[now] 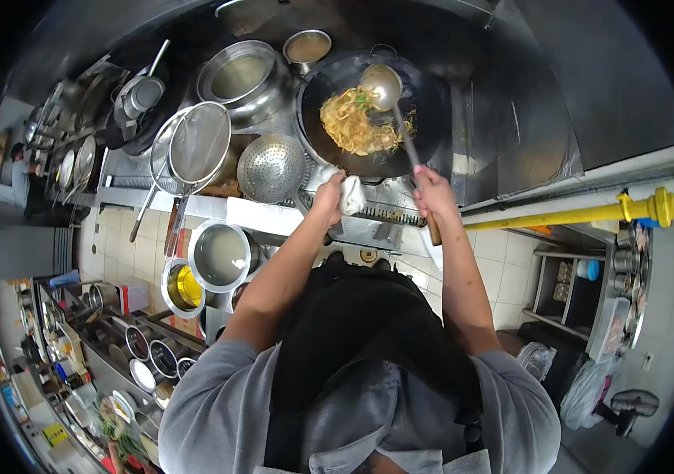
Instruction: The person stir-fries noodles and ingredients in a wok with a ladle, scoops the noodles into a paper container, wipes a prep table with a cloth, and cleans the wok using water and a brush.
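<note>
A large dark wok (431, 142) sits on the stove in front of me, with fried noodles (349, 122) and bits of green in it. My right hand (434, 193) is closed around the wooden-ended handle of a metal ladle (385, 85), whose bowl rests at the far edge of the noodles. At the wok's near left rim, my left hand (329, 197) is closed on a folded white cloth (352, 196). The wok's handle, if the cloth wraps one, is hidden.
Left of the wok lie a perforated skimmer (271, 168) and a mesh strainer (200, 142). Behind them stands a pot of liquid (244, 75). Nearer are a water pot (221, 254) and a bowl of yellow oil (187, 286). A yellow pipe (574, 213) runs along the right. Far left, another person (22, 178) stands.
</note>
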### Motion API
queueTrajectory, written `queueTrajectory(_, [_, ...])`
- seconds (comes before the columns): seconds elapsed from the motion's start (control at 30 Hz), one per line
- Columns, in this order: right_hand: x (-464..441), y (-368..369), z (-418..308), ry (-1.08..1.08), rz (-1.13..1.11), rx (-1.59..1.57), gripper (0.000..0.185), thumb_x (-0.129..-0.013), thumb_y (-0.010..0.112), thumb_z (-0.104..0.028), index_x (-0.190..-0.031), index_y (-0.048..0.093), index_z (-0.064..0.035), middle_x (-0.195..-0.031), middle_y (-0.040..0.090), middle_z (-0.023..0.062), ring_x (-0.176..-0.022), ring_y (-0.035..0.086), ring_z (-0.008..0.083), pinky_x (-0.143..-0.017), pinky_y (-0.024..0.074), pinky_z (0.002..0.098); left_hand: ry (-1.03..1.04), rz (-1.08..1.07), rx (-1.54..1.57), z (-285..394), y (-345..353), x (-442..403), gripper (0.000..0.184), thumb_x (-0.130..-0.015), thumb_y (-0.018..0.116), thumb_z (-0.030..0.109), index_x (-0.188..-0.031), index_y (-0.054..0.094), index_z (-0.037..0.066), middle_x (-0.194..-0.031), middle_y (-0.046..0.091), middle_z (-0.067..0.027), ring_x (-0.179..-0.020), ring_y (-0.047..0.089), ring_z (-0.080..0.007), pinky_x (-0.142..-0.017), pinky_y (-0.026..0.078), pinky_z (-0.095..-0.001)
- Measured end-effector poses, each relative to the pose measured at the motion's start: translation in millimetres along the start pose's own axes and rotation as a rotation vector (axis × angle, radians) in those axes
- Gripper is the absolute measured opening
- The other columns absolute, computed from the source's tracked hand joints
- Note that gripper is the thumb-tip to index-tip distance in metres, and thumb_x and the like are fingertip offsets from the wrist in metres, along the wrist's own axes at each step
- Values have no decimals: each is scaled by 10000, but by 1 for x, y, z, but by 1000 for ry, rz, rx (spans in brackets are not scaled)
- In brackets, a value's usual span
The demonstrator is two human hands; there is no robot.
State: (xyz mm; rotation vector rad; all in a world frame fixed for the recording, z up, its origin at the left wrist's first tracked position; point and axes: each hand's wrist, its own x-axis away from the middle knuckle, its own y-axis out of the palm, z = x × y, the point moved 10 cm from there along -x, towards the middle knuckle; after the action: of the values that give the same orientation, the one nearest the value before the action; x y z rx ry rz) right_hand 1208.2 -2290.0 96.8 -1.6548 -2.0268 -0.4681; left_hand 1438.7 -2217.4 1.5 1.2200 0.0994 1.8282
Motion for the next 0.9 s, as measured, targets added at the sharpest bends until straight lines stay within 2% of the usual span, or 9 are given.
queueTrajectory(0.1, [-21, -31, -49, -271, 174, 457, 474, -986, 554, -343, -1338, 544, -25, -660, 627, 133, -382, 540, 211, -386, 440, 350, 105, 86, -94, 5, -20, 43, 155, -942, 542, 151, -946, 617, 16, -824, 657, -98, -642, 654, -253, -576, 562, -422])
queueTrajectory(0.17, [-51, -33, -57, -282, 184, 561, 462, -985, 542, -345, -1304, 565, -12, -734, 659, 176, -430, 592, 246, -435, 478, 368, 197, 78, -150, 6, -28, 56, 125, -919, 549, 108, -924, 619, 4, -801, 650, -106, -613, 648, -255, -552, 559, -423])
queueTrajectory(0.3, [-81, 1, -51, -330, 125, 743, 437, -984, 508, -350, -1262, 594, -24, -878, 684, 262, -645, 684, 369, -616, 553, 442, 72, 8, -117, -19, -28, 66, 112, -887, 531, 39, -912, 608, -37, -793, 648, -136, -638, 658, -263, -596, 574, -424])
queueTrajectory(0.33, [-106, 16, -34, -456, 66, 808, 406, -986, 523, -347, -1239, 604, -39, -714, 675, 188, -451, 622, 299, -483, 510, 400, 63, 12, -69, -22, -26, 67, 111, -879, 535, 30, -916, 606, -47, -813, 645, -134, -680, 665, -264, -614, 578, -432])
queueTrajectory(0.43, [-69, 35, -43, -700, -15, 1025, 385, -967, 556, -346, -1307, 585, -169, -952, 680, 237, -820, 688, 364, -763, 539, 470, 50, 53, -7, -19, -20, 62, 141, -882, 524, 50, -922, 604, -59, -827, 644, -146, -720, 668, -281, -647, 581, -445])
queueTrajectory(0.5, [-10, 16, -78, -475, -99, 1239, 425, -958, 555, -354, -1353, 532, -200, -1017, 683, 204, -965, 657, 400, -825, 524, 516, 40, 1, 41, -11, -10, 48, 193, -906, 496, 100, -929, 603, -59, -830, 649, -154, -720, 663, -291, -661, 575, -450])
queueTrajectory(0.53, [-3, -3, -83, -506, -9, 1378, 450, -958, 549, -358, -1399, 502, -278, -1041, 686, 173, -974, 670, 361, -807, 533, 503, 31, -20, 31, -8, -5, 37, 233, -925, 461, 136, -937, 602, -48, -837, 652, -156, -716, 659, -293, -676, 568, -449])
queueTrajectory(0.7, [74, -52, -130, -390, 233, 1535, 436, -951, 568, -333, -1385, 523, -329, -990, 699, 175, -924, 678, 365, -820, 536, 486, -194, -115, 27, -5, 46, -9, 294, -1002, 406, 251, -998, 620, 49, -877, 668, -90, -805, 670, -265, -759, 555, -467])
queueTrajectory(0.9, [135, -62, -147, -362, 194, 1529, 361, -942, 574, -294, -1292, 603, -209, -1038, 686, 178, -946, 665, 380, -818, 527, 498, -432, -112, -51, -35, 33, -59, 320, -1010, 343, 230, -893, 594, 71, -730, 635, -84, -589, 616, -249, -561, 537, -437])
